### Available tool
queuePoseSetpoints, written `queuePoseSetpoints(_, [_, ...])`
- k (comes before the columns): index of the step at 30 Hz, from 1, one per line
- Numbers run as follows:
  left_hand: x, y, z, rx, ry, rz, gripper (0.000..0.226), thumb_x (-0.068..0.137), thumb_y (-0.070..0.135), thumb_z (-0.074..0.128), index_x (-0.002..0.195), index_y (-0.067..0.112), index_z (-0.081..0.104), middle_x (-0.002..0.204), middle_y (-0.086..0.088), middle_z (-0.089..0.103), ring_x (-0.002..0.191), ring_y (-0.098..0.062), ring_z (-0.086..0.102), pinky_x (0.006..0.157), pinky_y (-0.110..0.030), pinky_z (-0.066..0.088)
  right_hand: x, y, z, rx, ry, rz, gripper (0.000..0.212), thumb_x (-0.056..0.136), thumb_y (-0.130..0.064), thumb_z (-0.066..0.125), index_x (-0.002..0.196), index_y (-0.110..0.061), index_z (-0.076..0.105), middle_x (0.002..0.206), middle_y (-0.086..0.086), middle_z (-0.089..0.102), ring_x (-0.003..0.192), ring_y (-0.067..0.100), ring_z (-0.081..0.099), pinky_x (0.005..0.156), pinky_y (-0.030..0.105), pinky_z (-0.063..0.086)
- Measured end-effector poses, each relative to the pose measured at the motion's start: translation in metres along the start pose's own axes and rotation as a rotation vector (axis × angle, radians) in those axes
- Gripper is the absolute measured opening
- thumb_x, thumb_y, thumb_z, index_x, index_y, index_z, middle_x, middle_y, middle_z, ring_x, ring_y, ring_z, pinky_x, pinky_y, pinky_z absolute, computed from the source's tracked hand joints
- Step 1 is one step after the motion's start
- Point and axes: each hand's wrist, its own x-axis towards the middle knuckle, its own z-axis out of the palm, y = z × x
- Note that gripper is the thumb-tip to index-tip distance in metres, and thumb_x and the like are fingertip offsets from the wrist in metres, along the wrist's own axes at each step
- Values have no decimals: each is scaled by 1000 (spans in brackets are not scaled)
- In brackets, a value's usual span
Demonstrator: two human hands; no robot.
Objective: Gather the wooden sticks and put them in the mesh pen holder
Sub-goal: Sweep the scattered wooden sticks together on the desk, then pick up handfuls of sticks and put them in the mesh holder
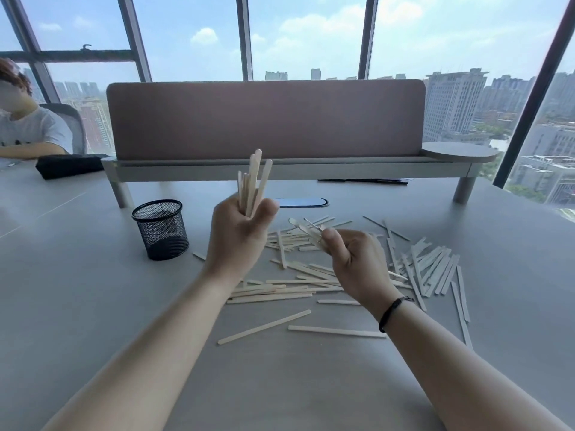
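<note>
Many pale wooden sticks point(311, 287) lie scattered on the grey table point(93, 306), mostly right of centre. My left hand point(239, 234) is raised above the table, shut on an upright bundle of sticks point(253, 181) that fans out above the fingers. My right hand point(354, 262) hovers over the pile and pinches a few sticks point(306, 227) that point up and to the left, toward the left hand. The black mesh pen holder point(160, 228) stands upright to the left of my left hand; no sticks show above its rim.
A pink desk divider on a raised shelf point(267, 119) runs across the back of the table. A black pouch point(68, 164) lies at the far left, near a seated person point(28, 129). A dark pen point(364, 181) rests under the shelf. Windows stand behind.
</note>
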Motion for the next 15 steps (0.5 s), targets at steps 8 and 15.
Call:
queuePoseSetpoints(8, [1, -12, -16, -298, 119, -243, 55, 80, 36, 75, 47, 24, 33, 39, 5, 29, 33, -16, 23, 46, -20, 23, 15, -26, -11, 335, 21, 39, 82, 77, -90, 35, 56, -12, 22, 54, 2, 21, 53, 20, 18, 51, 39, 15])
queuePoseSetpoints(15, [-14, -39, -13, -174, 110, -281, 61, 89, 40, 70, 49, 14, 31, 43, -8, 28, 36, -19, 27, 45, -26, 26, 49, -73, -9, 937, 137, 362, 68, 65, -82, 48, 58, -21, 20, 50, 1, 20, 46, 16, 16, 48, 31, 11])
